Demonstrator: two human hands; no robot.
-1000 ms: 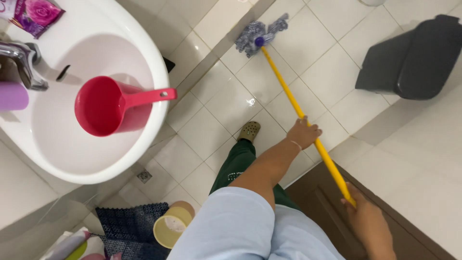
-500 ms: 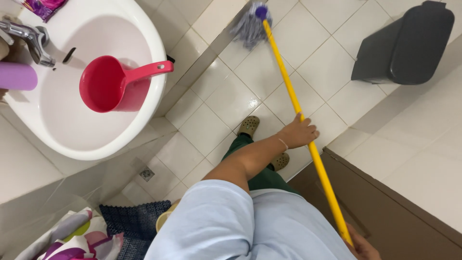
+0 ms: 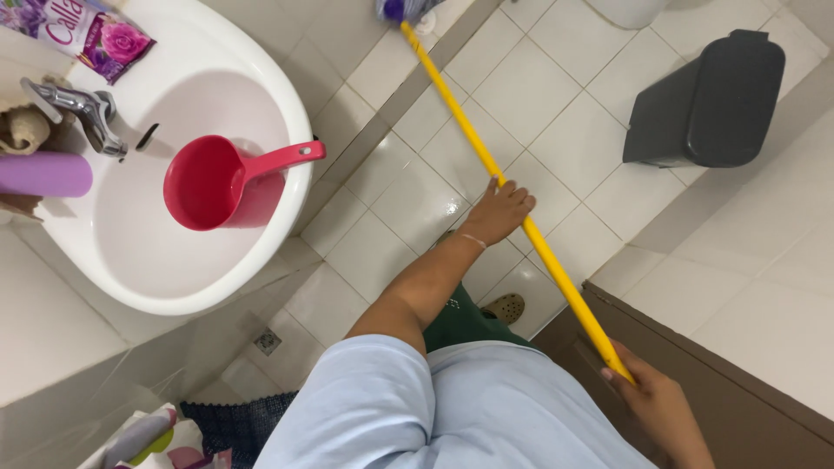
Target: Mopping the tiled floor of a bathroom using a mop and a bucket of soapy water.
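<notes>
Mop (image 3: 512, 208), yellow handle, slants across the tiled floor (image 3: 408, 208), its head beyond the left hand (image 3: 499, 211). White sink (image 3: 187, 269) left of that hand; dark bin (image 3: 708, 100) to its right. Left hand closed around mid-handle, right hand (image 3: 656, 408) gripping the near end.

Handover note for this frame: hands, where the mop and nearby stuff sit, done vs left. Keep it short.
Left hand: closed around the yellow mop handle about halfway along it.
Right hand: gripping the handle's near end, beside the brown door.
Mop head: on the tiled floor at the top edge of the view, mostly cut off.
Nearby: dark bin on the floor to the right; red scoop lying in the white basin on the left.
Done: some wet sheen on tiles near the left hand; extent unclear.
Left: cannot judge which floor areas remain unmopped.
</notes>
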